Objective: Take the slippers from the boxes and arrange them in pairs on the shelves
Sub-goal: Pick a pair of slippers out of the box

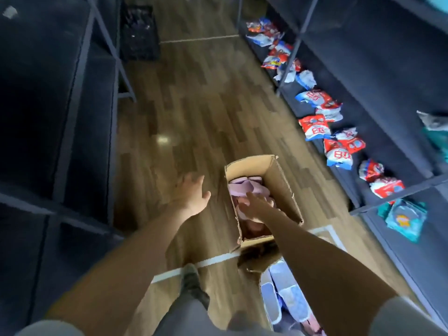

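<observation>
- Slippers [244,187], pink and lilac, lie heaped inside an open cardboard box [281,180] that stands on the wooden floor [194,105] between two shelf units.
- The right hand [257,204] reaches into this box over the heap, its fingers stretched forward and holding nothing. The blur hides whether they touch the slippers.
- The left hand [192,195] hovers just left of the box, apart from it, with the fingers spread wide and the thumb out.
- A second box [265,282], nearer the person, holds blue-and-white slippers [293,301].
- The dark shelves on the right [378,81] carry a row of red, white and blue packets [315,127] on the lowest level.
- The dark shelves on the left [80,117] stand opposite, with a black crate [139,32] on the floor beyond them.
- A white tape line [218,259] crosses the floor beside a shoe [191,280].
</observation>
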